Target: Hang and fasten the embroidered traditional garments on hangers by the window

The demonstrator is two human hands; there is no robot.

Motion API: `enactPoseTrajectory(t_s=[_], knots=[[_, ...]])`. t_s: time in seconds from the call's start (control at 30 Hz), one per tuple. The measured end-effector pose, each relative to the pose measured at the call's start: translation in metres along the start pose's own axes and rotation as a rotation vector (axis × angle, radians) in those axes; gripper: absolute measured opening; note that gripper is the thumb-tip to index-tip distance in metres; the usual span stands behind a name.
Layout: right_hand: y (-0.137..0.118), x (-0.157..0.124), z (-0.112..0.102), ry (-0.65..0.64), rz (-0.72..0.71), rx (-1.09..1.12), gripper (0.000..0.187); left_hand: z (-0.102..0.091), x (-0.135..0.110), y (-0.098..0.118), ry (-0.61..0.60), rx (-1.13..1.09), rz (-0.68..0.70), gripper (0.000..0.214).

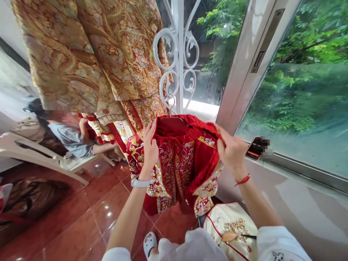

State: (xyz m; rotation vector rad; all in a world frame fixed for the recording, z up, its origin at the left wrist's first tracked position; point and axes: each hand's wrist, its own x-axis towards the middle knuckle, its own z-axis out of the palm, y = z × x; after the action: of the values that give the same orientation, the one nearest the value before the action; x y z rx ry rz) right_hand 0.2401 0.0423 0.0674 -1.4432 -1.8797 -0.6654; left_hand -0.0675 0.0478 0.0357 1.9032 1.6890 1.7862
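Observation:
A red embroidered jacket with gold and silver needlework hangs in front of me on a thin metal hanger. Beneath its open front shows a matching red embroidered garment with a small tie at the top. My left hand holds the jacket at its left shoulder edge, fingers along the outside. On the other side, my right hand is closed on the jacket's right shoulder and pulls the cloth outward. Some of the right fingertips are hidden by the fabric.
The hanger hooks onto a white scrolled metal frame. Large gold embroidered garments hang at upper left. A phone leans on the window sill. Below right lies cream cloth with a gold ornament. A person sits on a white bench.

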Motion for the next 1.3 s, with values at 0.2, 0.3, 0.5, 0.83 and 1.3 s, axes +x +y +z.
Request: enactPoseTrajectory(t_s=[0.2, 0.3, 0.5, 0.83, 1.3], knots=[[-0.069, -0.069, 0.068, -0.253, -0.034, 0.316, 0.055, 0.007, -0.018, -0.003, -0.001, -0.119, -0.001, 0.059], [-0.075, -0.052, 0.082, -0.336, 0.132, 0.438, 0.058, 0.012, -0.020, -0.001, -0.008, -0.096, -0.005, 0.063], [-0.110, -0.038, 0.055, -0.180, 0.185, 0.829, 0.062, 0.030, -0.038, 0.028, 0.043, -0.009, -0.012, 0.072], [-0.087, -0.105, 0.127, -0.156, 0.399, 0.654, 0.040, 0.035, -0.107, -0.038, 0.075, 0.424, -0.198, 0.087], [-0.079, -0.100, 0.083, -0.486, -0.017, 0.747, 0.016, 0.059, -0.127, -0.053, -0.185, 0.477, -0.232, 0.074]])
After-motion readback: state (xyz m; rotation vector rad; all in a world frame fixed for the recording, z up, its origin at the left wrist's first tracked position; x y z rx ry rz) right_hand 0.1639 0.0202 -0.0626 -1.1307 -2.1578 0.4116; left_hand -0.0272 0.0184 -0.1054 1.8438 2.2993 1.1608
